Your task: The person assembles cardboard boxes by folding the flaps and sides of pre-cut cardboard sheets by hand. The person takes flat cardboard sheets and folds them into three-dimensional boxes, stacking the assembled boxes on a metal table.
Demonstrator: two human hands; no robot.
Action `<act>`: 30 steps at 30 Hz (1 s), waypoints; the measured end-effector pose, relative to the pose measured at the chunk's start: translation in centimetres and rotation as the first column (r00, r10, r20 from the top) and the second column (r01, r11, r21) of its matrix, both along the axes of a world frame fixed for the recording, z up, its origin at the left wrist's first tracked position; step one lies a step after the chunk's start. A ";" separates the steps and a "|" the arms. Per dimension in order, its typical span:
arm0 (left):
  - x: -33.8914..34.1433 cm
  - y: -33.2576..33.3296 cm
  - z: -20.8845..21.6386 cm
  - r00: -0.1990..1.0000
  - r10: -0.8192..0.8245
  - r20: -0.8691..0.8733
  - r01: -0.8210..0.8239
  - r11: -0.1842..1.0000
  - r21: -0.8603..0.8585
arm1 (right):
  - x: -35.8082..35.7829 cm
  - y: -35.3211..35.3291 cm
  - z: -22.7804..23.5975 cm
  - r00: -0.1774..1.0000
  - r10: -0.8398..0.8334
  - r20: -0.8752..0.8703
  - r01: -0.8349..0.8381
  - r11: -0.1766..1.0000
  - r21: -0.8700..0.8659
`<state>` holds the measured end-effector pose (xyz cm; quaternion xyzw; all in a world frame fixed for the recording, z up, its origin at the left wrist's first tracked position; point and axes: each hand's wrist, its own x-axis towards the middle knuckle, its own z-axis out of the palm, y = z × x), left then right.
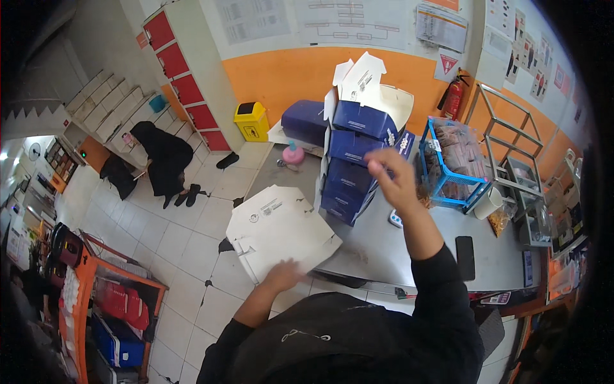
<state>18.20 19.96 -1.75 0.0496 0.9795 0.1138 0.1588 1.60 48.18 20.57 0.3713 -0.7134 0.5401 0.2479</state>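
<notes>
Carton (pixel 275 233) overhangs table (pixel 384 259) at left, likely light, stiff, crease-prone, best held by edges; left hand (pixel 284 276) at near side, grip unclear; right hand (pixel 393 178) loosely open by boxes (pixel 348 176).

The scene is viewed from the person's head, through the left of two wide fisheye cameras, which is angled steeply down and forward over the torso (pixel 320 349). The left hand (pixel 283 275), the right hand (pixel 393 179) and the grey surface (pixel 377 257) are seen near, from above, while the wall (pixel 281 80) and the staircase (pixel 102 96) are shown farther off, with straight edges bent toward the dark, rounded rim.
</notes>
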 end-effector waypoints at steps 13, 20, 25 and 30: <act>5.6 -0.7 3.6 0.804 0.130 -0.580 0.002 0.975 0.221 | 10.5 -13.2 -18.7 0.059 0.286 0.956 -0.219 0.938 -0.267; 7.5 -6.0 8.8 0.753 0.632 0.183 -0.006 -0.271 0.962 | 13.5 -15.3 -12.8 0.853 0.435 0.288 -0.522 0.692 0.499; 9.3 -8.0 12.4 0.672 0.736 0.088 0.086 -0.196 0.977 | 14.4 -16.3 -10.4 0.838 0.543 0.055 -0.535 0.799 0.273; 11.4 -7.5 14.0 0.654 0.755 0.048 0.089 -0.139 0.986 | 14.5 -17.7 -7.3 0.808 0.540 -0.234 -0.517 0.841 0.159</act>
